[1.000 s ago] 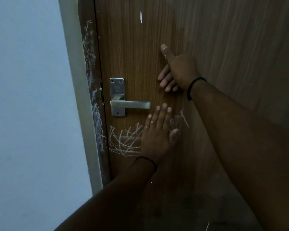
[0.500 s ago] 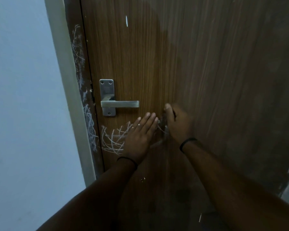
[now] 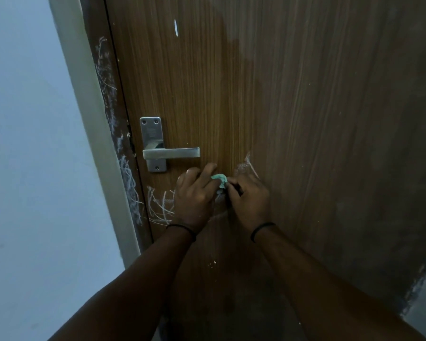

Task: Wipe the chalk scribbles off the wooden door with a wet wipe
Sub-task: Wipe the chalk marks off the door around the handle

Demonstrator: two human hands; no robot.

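Observation:
A brown wooden door (image 3: 293, 107) fills the view. White chalk scribbles (image 3: 159, 205) lie on it below the handle, with a fainter smear (image 3: 250, 166) to the right. A small crumpled green wet wipe (image 3: 220, 180) sits between both hands, just under the handle. My left hand (image 3: 194, 195) and my right hand (image 3: 250, 200) meet at the wipe, fingers curled and pinching it from either side, close to the door. The hands cover part of the scribbles.
A metal lever handle (image 3: 171, 153) on its plate sits just above the hands. The dark door frame (image 3: 113, 124) on the left carries more chalk marks (image 3: 130, 190). A pale wall (image 3: 30, 168) lies left of it. A small white mark (image 3: 175, 27) sits high on the door.
My right hand came down from high on the door to beside my left hand. My left hand, flat on the door before, has curled, and both now pinch the green wipe.

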